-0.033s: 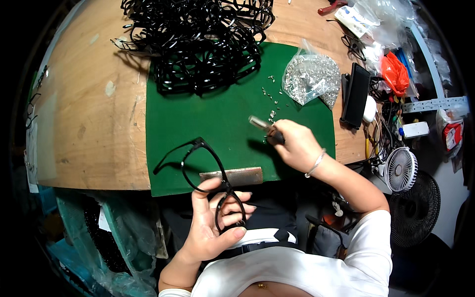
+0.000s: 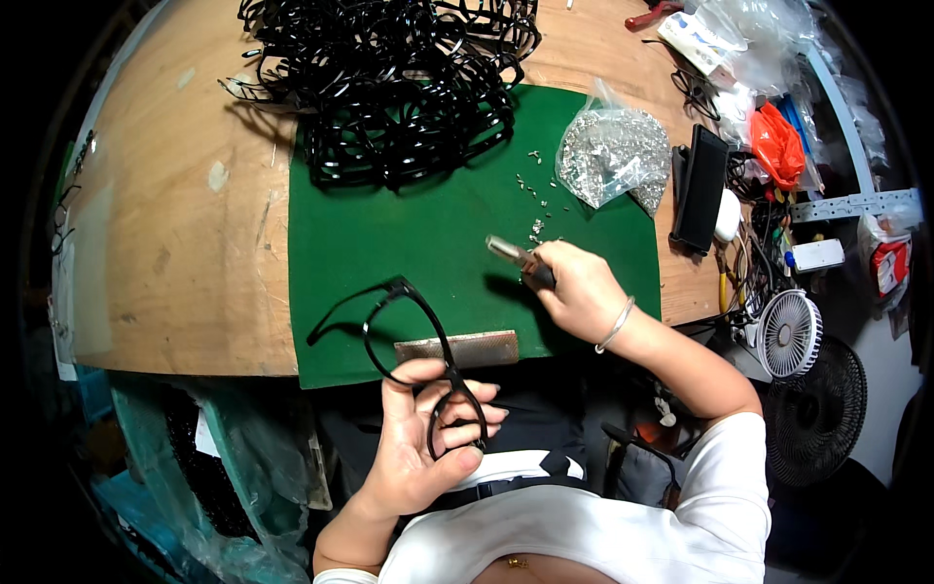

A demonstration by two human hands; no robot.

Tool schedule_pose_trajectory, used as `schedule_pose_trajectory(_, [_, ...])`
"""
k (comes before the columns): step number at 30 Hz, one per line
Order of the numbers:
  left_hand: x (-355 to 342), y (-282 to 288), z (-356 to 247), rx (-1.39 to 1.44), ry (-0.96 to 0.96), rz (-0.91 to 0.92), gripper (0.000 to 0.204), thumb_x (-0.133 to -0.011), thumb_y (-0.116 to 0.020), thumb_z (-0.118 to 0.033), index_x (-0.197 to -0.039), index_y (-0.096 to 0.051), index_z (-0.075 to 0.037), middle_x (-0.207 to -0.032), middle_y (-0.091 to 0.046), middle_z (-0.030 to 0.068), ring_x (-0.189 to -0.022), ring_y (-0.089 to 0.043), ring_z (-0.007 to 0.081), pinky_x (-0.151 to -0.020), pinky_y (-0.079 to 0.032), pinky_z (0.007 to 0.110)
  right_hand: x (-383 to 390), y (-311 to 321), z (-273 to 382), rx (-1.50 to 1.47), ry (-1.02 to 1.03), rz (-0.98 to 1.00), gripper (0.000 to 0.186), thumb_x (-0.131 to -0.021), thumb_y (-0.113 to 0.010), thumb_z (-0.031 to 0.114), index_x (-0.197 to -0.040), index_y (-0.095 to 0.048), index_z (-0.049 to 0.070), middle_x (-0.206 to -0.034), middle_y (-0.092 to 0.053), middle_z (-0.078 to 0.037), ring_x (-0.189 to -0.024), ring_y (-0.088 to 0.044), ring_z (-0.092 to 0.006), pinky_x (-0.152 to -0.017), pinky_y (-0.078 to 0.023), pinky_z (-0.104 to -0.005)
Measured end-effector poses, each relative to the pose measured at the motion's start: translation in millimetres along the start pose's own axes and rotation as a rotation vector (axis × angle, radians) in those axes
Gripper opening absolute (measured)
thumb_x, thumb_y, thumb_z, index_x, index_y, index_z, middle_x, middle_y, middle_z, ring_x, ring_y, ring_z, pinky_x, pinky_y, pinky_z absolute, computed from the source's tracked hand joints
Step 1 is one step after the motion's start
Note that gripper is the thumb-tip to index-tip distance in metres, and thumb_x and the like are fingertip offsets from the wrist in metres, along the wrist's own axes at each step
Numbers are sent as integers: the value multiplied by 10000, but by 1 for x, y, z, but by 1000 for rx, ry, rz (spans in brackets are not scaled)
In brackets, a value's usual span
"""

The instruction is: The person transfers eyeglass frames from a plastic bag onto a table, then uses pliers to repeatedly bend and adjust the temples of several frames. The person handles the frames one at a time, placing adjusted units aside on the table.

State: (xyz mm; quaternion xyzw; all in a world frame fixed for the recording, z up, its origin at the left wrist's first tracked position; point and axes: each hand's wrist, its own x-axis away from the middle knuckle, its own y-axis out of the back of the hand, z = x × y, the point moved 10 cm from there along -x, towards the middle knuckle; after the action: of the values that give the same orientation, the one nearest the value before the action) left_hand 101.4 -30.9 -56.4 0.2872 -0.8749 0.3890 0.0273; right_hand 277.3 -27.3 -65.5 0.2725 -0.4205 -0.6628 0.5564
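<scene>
My left hand (image 2: 411, 438) is closed around one rim of a black eyeglass frame (image 2: 446, 341), near the table's front edge. The other rim and a temple arm stretch up and left over the green mat (image 2: 389, 234). In my right hand (image 2: 584, 292) is a pair of pliers (image 2: 511, 251), its silver jaws pointing left above the mat. My fingers hide most of its dark handles. Small silver metal pieces (image 2: 537, 229) lie scattered beyond the pliers, beside a clear plastic bag (image 2: 613, 151) full of such pieces.
A large heap of black eyeglass frames (image 2: 399, 97) covers the mat's far side. A ridged metal strip (image 2: 467, 348) lies at its front edge. To the right are a black phone (image 2: 702, 185), cables, an orange-red bag (image 2: 776, 144) and a small white fan (image 2: 786, 333).
The eyeglass frame has shifted very slightly down and right in my left hand's hold. The pliers have tilted a little; both hands keep their grips.
</scene>
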Motion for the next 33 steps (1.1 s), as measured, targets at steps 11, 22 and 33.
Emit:
schedule_pose_trajectory(11, [-6, 0, 10, -381, -126, -135, 456, -822, -443, 69, -1229, -254, -15, -1018, -535, 193, -753, -598, 175, -708, -492, 275, 4, -2, 15, 114, 73, -100, 190, -678, -588, 43, -823, -468, 18, -762, -493, -132, -717, -516, -304, -645, -417, -375])
schedule_pose_trajectory(22, [-5, -14, 5, -406, -244, -154, 466, -789, -462, 117, -1199, -267, 15, -1016, -511, 183, -839, -584, 175, -736, -511, 283, 37, -18, 54, -1130, -282, 59, 148, -805, -591, 125, -832, -505, 7, -709, -531, -43, -619, -498, -102, -585, -414, -219])
schedule_pose_trajectory(33, [-1, -26, -3, -120, -36, -35, 446, -799, -449, 102, -1197, -264, 20, -994, -515, 174, -786, -572, 145, -716, -495, 268, 36, -23, 75, -1395, -374, 386, 190, -836, -571, 177, -864, -466, 21, -685, -498, -9, -581, -466, -60, -520, -394, -195])
